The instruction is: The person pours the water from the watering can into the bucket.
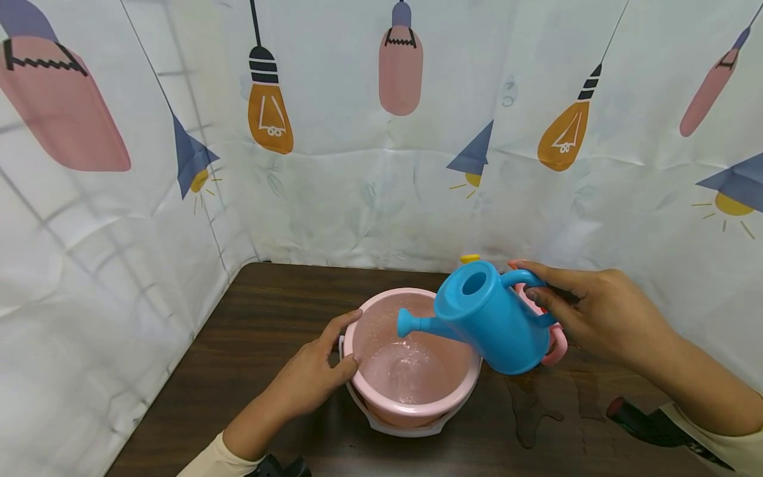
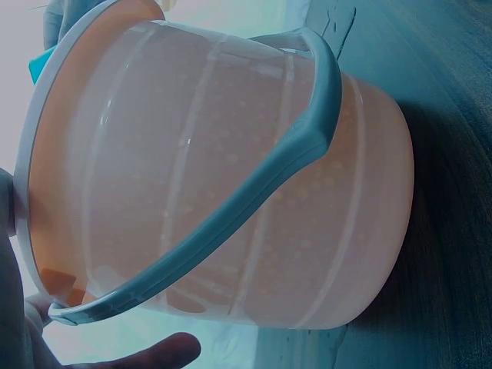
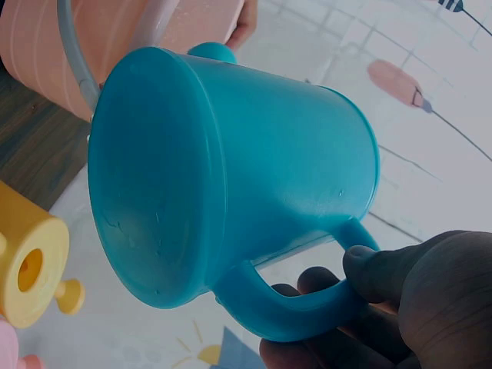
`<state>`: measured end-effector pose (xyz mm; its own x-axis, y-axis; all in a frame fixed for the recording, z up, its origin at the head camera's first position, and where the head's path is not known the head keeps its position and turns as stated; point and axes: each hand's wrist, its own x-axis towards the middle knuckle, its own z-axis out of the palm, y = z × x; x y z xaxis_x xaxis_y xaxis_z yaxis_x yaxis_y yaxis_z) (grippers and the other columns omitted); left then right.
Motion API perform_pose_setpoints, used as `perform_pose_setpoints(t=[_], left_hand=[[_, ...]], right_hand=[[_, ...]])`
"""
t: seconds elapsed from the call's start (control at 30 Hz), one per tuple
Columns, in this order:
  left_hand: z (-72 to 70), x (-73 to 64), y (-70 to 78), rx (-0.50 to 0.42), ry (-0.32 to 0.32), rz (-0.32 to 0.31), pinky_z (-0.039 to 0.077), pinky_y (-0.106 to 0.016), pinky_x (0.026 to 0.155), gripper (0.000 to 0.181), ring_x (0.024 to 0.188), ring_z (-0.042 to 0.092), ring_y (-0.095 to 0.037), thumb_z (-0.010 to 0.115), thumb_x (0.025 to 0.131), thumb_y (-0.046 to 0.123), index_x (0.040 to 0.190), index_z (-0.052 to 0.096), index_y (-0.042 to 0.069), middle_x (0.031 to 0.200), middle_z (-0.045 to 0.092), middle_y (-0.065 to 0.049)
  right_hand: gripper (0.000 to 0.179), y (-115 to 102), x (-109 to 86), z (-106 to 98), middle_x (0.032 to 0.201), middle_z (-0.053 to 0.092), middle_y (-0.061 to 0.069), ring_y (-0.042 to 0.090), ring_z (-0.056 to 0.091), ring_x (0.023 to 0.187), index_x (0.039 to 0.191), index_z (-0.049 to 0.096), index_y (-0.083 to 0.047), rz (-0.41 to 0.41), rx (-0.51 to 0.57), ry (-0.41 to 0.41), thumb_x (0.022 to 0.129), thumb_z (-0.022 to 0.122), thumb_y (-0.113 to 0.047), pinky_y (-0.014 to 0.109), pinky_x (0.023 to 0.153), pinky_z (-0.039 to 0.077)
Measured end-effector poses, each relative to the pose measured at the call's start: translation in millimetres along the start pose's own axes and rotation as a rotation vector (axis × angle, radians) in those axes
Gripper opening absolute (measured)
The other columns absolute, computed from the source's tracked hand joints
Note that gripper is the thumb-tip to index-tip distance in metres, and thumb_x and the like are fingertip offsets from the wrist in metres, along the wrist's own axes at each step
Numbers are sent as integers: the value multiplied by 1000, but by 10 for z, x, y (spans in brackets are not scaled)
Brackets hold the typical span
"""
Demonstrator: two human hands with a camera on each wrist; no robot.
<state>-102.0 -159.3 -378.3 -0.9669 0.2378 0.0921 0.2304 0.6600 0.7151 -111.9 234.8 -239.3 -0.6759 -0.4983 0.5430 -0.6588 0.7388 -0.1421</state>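
Note:
A pink bucket (image 1: 411, 414) with a pale handle (image 2: 231, 223) stands on the dark table; rippling water (image 1: 405, 371) shows inside. At its left rim is my left hand (image 1: 310, 374), holding the edge with fingertips and thumb over it. One of its fingers (image 2: 157, 355) stretches outside the bucket wall in the left wrist view. My right hand (image 1: 608, 315) grips the handle of a blue watering can (image 1: 501, 324). The can is tilted to the left, its spout (image 1: 426, 324) over the bucket opening. In the right wrist view, droplets cling to the can's base (image 3: 150, 184).
A pink handled vessel (image 1: 557, 346) stands behind the blue can, mostly hidden. A yellow watering can (image 3: 31, 261) is beyond it, only its top showing in the head view. Wet patches (image 1: 527, 414) lie on the table right of the bucket. A patterned curtain (image 1: 357, 199) borders the table.

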Motion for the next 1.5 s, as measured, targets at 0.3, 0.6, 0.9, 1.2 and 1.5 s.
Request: perform_pose_setpoints(t=[0.3,0.6,0.9,1.2,1.5], left_hand=[[3,1,-3,4,-1,-6,47,-51,91,68,110,63,-21,66,95,33,154,34,45,128,65,-4],[17,2,-14,3,11,9,48,-50,92,69,110,63,-20,65,94,32,154,34,46,124,67,0],[26,-1,-22,0,21,16,48,-49,90,69,107,64,-18,65,93,31,154,35,47,120,68,2],[20,6,-17,-3,13,14,48,-49,90,69,108,64,-19,65,93,32,154,34,47,122,67,1],[18,5,-23,-1,11,11,48,-49,90,69,109,64,-19,65,94,33,154,34,47,124,67,0]], right_hand=[[58,-3,-2,-1,82,72,-2,-2,42,51,136,68,-11,10,-2,-1,80,84,-3,23,43,35],[57,0,-5,-2,79,71,-3,0,45,52,134,69,-8,8,0,1,80,84,-2,24,44,37],[58,-3,-6,-1,73,67,-7,-1,42,50,135,68,-9,16,-3,-1,80,84,-2,24,43,36],[58,3,-5,0,71,65,-9,-2,43,51,135,69,-9,5,-10,6,79,85,-2,24,44,36],[58,-6,-2,6,73,67,-8,-1,43,51,136,68,-11,7,-13,2,80,84,-3,23,44,35]])
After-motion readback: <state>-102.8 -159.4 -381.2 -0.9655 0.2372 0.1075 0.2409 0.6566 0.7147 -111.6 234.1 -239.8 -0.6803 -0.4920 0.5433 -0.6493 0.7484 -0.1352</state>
